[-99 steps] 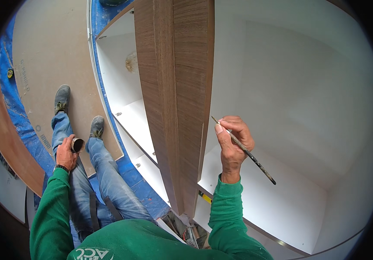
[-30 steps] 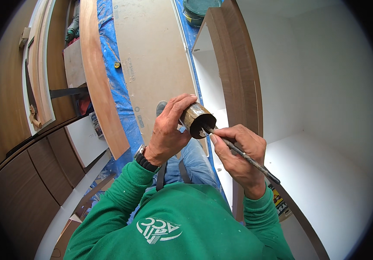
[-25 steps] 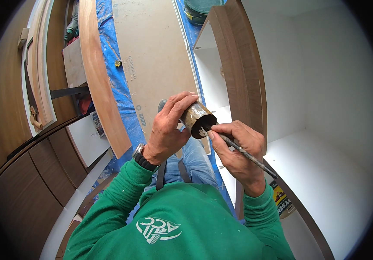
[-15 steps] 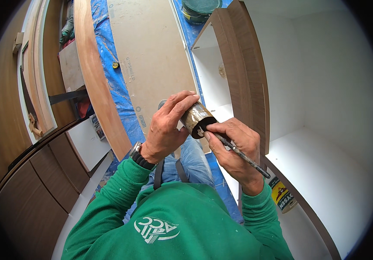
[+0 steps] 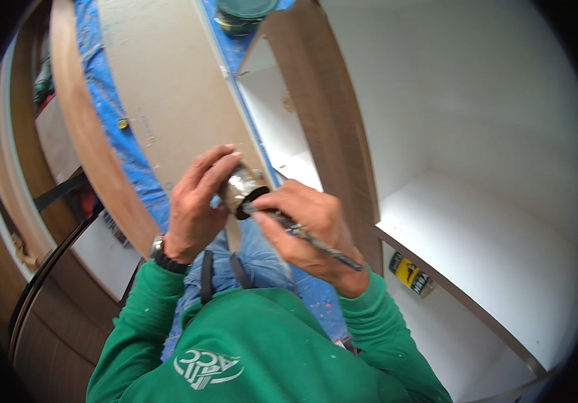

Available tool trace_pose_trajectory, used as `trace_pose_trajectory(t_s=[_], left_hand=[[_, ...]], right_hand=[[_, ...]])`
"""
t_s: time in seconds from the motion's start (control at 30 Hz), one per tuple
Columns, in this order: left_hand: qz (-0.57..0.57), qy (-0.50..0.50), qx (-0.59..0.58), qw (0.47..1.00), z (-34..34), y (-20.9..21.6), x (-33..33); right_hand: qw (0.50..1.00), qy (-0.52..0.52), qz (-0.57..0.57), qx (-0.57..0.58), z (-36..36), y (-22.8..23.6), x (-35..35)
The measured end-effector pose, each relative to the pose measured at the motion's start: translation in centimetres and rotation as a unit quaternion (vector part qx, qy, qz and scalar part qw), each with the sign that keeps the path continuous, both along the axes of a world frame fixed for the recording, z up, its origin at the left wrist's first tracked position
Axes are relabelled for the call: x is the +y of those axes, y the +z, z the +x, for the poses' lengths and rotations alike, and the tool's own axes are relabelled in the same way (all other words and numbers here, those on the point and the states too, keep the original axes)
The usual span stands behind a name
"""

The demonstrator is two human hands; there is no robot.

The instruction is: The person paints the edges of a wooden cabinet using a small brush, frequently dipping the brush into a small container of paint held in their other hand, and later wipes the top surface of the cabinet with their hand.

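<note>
A small, stained brownish can [image 5: 243,185] is tilted with its open mouth toward my right side. My left hand [image 5: 193,205] is wrapped around the can from the left and holds it up in front of my lap. Between the thumb and fingers of my right hand [image 5: 316,225] is a thin paintbrush [image 5: 324,248] with a dark, paint-smeared handle. The brush's front end sits at the can's mouth, where my fingers and the dark rim hide most of it. What is inside the can does not show.
A white cabinet [image 5: 450,208] with brown edges stands close on my right, with a yellow-and-green tin [image 5: 411,274] in its lower space. Ahead are a dark green bucket [image 5: 245,8], a large board [image 5: 168,80] and blue sheeting [image 5: 104,91]. A wooden plank [image 5: 94,127] and tape measure [image 5: 123,123] lie left.
The view has swung to the right, so the surroundings and both hands appear further left. My right hand and the brush have shifted slightly against the can's mouth; both grips stay.
</note>
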State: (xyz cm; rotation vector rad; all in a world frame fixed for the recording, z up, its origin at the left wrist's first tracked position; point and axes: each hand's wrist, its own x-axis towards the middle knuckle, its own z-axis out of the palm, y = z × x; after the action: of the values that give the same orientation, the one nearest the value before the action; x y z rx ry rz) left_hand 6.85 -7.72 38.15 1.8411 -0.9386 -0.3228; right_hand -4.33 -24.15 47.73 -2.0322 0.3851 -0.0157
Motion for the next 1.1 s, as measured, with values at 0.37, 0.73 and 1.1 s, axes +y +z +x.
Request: trace_pose_trajectory(t_s=[0.37, 0.73, 1.1], left_hand=[[0.006, 0.001, 0.011, 1.000, -0.9, -2.7, 0.2], [0.081, 0.090, 0.223, 0.967, -10.3, -19.2, 4.6], [0.358, -0.049, 0.329, 0.873, -22.8, -33.2, 14.1]], right_hand=[[0.992, -0.065, 0.105, 0.017, -3.2, -2.1, -1.7], [0.887, -0.298, 0.329, -0.130, -10.7, -6.5, -9.7], [0.915, -0.339, 0.159, -0.153, -10.6, -10.7, -14.1]])
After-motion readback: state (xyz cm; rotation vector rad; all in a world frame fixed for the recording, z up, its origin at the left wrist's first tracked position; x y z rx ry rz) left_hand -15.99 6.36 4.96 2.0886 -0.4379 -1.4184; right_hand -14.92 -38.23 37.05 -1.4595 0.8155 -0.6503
